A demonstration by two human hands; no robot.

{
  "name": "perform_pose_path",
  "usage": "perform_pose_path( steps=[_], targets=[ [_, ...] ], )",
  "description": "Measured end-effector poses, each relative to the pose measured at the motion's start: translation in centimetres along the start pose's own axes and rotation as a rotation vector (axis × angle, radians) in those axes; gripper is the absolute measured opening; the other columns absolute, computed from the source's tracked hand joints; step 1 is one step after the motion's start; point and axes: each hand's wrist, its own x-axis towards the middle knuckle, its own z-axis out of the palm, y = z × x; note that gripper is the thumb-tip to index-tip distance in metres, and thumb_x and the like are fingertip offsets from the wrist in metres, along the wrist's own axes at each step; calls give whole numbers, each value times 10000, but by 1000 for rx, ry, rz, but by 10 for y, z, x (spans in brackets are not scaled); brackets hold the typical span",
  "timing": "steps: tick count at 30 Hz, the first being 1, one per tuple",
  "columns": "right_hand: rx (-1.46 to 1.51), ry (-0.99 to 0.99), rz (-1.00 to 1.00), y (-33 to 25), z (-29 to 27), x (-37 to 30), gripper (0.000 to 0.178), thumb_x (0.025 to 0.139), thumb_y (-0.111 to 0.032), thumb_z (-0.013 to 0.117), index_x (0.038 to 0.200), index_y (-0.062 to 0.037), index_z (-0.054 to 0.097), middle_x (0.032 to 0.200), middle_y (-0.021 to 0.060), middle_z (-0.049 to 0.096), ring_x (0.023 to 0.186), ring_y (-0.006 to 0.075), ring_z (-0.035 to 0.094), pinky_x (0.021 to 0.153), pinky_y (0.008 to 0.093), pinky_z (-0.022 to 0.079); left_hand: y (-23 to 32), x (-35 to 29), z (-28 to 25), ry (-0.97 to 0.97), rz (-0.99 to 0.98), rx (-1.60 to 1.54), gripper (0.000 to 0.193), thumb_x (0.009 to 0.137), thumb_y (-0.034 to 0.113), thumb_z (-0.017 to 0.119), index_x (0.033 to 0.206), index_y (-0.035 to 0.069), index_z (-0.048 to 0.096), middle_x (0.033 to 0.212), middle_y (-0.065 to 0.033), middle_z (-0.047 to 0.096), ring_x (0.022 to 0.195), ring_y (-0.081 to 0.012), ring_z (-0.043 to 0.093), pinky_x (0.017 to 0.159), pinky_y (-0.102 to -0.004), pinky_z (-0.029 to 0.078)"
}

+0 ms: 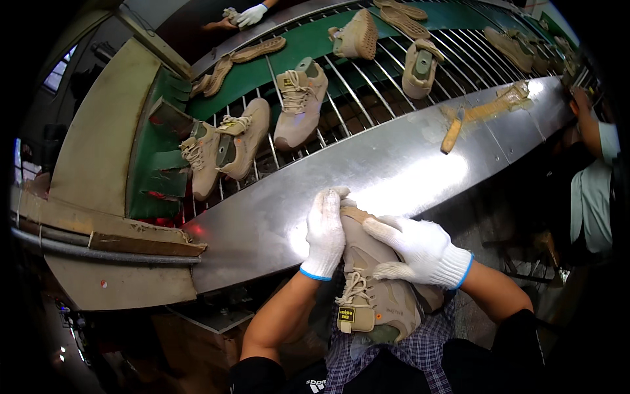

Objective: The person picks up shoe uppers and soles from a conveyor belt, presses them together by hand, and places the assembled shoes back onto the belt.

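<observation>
tan lace-up shoe (371, 289)
upright in the lap, toe pointing away at the steel counter's (394, 171) edge, laces tied, tongue patch showing.

Tan laced shoes (298, 105) on a conveyor of metal rods (367, 79) over green belting, loose soles (257, 49) along its far edge, wooden-handled brush (453, 134) on the shiny steel desk (394, 171), a co-worker's white-gloved hand (251, 14) at the top, another person's arm (586, 125) at right
</observation>
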Motion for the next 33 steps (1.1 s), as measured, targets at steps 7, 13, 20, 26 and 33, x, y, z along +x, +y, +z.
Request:
perform_pose_path(
  steps=[7,13,20,26,33],
  targets=[
    [193,-139,83,-3,-12,56,995,920,-642,758,1666,-84,409,1391,277,681,1150,435,740,968,487,604,-4,4,0,23,110,109,389,1187,248,435,1213,-28,709,1155,-106,719,1056,-187,657,999,-337,517],
    [168,-97,39,1,-1,55,1095,910,-577,799,1717,-48,281,1496,323,607,1232,448,712,1072,474,572,0,3,-1,32,157,166,392,1188,243,428,1206,-30,710,1133,-106,723,1062,-190,658,999,-334,513],
    [-280,-129,-38,-26,-7,54,928,975,-605,707,1626,-27,386,1093,285,698,868,433,753,749,499,630,-2,1,-8,-29,-29,-10,343,1181,247,486,1243,-36,668,959,-115,737,893,-166,693,878,-315,560],
    [302,-86,198,12,-22,9,651,1033,-313,716,1549,10,487,1230,231,759,1098,351,776,945,428,629,-2,1,-21,-81,-7,39,340,1102,271,667,1232,-43,674,1096,-110,724,976,-186,709,904,-323,577],
    [785,-164,623,13,17,-29,406,1126,-429,582,1113,-37,685,848,27,653,750,120,629,700,300,552,74,13,-11,-675,337,1005,595,826,525,884,1190,74,751,1150,-163,721,1138,-367,690,1004,-444,557]
  ],
)
